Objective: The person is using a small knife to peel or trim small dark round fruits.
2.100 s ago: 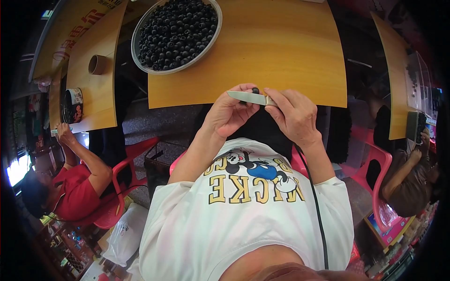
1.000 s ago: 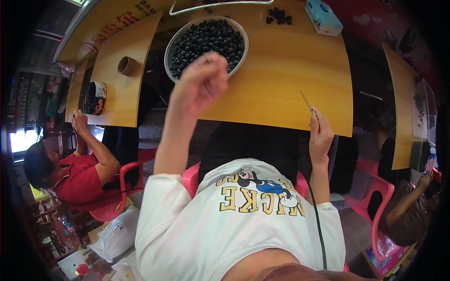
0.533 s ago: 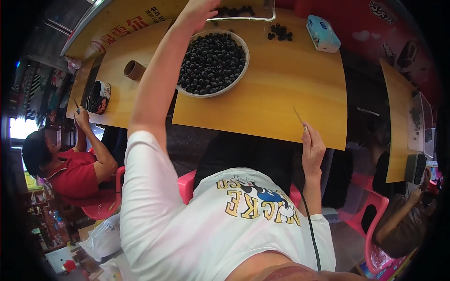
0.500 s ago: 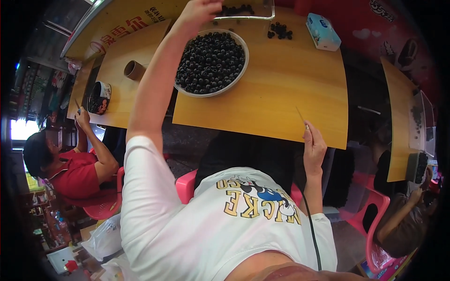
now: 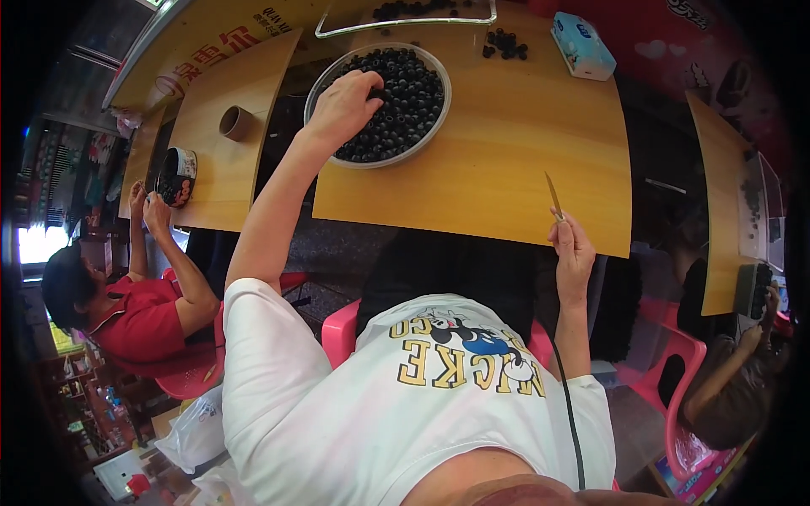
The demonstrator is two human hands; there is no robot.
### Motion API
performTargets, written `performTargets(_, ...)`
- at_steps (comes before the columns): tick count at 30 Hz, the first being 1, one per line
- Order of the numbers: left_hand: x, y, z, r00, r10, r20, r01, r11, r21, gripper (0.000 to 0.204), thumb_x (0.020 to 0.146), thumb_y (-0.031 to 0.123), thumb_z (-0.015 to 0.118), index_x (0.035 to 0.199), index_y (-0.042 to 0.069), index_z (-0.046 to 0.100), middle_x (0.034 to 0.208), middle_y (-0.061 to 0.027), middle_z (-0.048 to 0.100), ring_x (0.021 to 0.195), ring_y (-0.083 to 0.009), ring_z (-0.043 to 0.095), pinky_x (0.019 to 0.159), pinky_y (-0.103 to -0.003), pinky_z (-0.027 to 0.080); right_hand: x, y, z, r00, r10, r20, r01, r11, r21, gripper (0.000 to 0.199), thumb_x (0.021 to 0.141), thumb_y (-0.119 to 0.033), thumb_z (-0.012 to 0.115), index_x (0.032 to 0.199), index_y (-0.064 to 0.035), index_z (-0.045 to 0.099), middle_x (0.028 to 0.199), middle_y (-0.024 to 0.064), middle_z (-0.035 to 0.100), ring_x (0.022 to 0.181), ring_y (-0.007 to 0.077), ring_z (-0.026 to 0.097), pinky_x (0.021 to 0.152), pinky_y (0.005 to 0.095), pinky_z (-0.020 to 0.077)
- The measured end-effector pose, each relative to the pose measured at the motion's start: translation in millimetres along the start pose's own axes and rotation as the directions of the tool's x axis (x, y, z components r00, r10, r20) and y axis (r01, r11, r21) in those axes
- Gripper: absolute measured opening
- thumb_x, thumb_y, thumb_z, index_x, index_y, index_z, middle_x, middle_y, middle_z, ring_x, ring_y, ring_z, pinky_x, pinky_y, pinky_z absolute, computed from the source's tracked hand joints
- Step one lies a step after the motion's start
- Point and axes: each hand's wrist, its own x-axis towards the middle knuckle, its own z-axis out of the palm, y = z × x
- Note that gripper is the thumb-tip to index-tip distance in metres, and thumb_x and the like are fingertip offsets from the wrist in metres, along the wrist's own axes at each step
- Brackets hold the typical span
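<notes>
Scanning, L to R: items as they lie now.
Far-L person: red top (image 5: 139,320), seated on red chair, both hands at a small dark tub (image 5: 176,175) on the side table; a co-worker, not the wearer.
Brown cup (image 5: 236,123): on the L wooden tabletop, well apart from the bowl.
Bowl (image 5: 319,78): round, metal rim, heaped w/ small dark round fruits (image 5: 405,93); sits at far-L part of the main wooden table (image 5: 506,169).
Left hand (image 5: 342,105): arm stretched fwd, fingers curled down into the fruit pile at bowl's near-L side; looks closed on a piece or a few, but what's inside the grip is hidden, so can't tell for sure.
Tray (image 5: 405,24): metal-rimmed, beyond bowl, holds more dark pieces.
Loose pieces (image 5: 504,42): small cluster on table, betw. tray and tissue pack.
Knife (image 5: 553,196): slim blade, tip pointing up and away from body.
Right hand (image 5: 574,253): at table's near edge, clenched round knife handle.
Tissue pack (image 5: 582,45): blue-white, far-R corner.
Technique note (judgement): pinch one fruit w/ fingertips, not a fistful; keep blade parked pointing away, well clear of the reaching arm.
</notes>
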Motion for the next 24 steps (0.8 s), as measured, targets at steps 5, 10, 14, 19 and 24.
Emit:
performTargets(5,2.8,2.4,3.5,0.998,-0.063,0.014,0.065,0.983,-0.171,0.018,0.081,0.015,0.066,0.094,0.002,0.063,0.095,-0.0148,0.065,0.092,-0.0309,0.062,0.081,-0.039,0.049,2.9,-9.0,2.0,0.996,-0.061,0.069,0.066,0.996,-0.065,0.028,0.098,-0.018,0.051,0.113,0.0022,0.064,0.072,-0.0029,0.049,0.063,0.0037,0.04,0.054,0.0184,0.0295)
performTargets(10,-1.0,8.9,5.1,0.999,-0.029,-0.032,0.022,0.978,-0.206,0.018,0.083,0.015,0.065,0.095,0.002,0.065,0.089,-0.0125,0.067,0.084,-0.0283,0.064,0.075,-0.036,0.05,7.5,-27.3,5.9,0.987,-0.1,0.126,0.116,0.986,-0.122,0.026,0.097,-0.016,0.052,0.111,0.0029,0.064,0.072,-0.0018,0.051,0.066,0.0051,0.043,0.057,0.0193,0.0329)
performTargets(14,-10.2,59.2,-7.9,0.988,-0.144,-0.05,0.071,0.724,-0.687,0.018,0.089,0.015,0.063,0.099,0.0,0.067,0.082,-0.0056,0.068,0.074,-0.01,0.062,0.067,-0.024,0.049,11.4,-36.7,5.9,0.992,-0.066,0.107,0.077,0.992,-0.095,0.026,0.096,-0.017,0.053,0.11,0.0033,0.064,0.074,-0.0019,0.051,0.067,0.0058,0.044,0.059,0.0192,0.0349)
performTargets(19,-66.1,130.3,36.7,0.874,0.028,0.484,0.465,-0.336,-0.819,0.014,0.091,0.014,0.061,0.098,0.002,0.063,0.084,-0.0099,0.067,0.072,-0.0176,0.066,0.066,-0.028,0.055,18.1,-59.6,12.6,0.99,-0.096,0.098,0.103,0.993,-0.064,0.026,0.086,-0.01,0.066,0.11,-0.0008,0.065,0.079,-0.0008,0.053,0.069,0.0065,0.046,0.059,0.0193,0.0369)
performTargets(24,-90.8,169.7,89.1,0.841,-0.007,0.541,0.439,-0.575,-0.69,0.009,0.091,0.012,0.061,0.095,0.004,0.059,0.088,-0.0084,0.066,0.073,-0.0143,0.064,0.067,-0.027,0.053,20.1,-63.0,28.8,0.92,-0.356,0.166,0.388,0.889,-0.243,0.032,0.072,0.004,0.073,0.102,-0.0053,0.069,0.086,0.0081,0.061,0.075,0.0171,0.061,0.064,0.0258,0.0487)
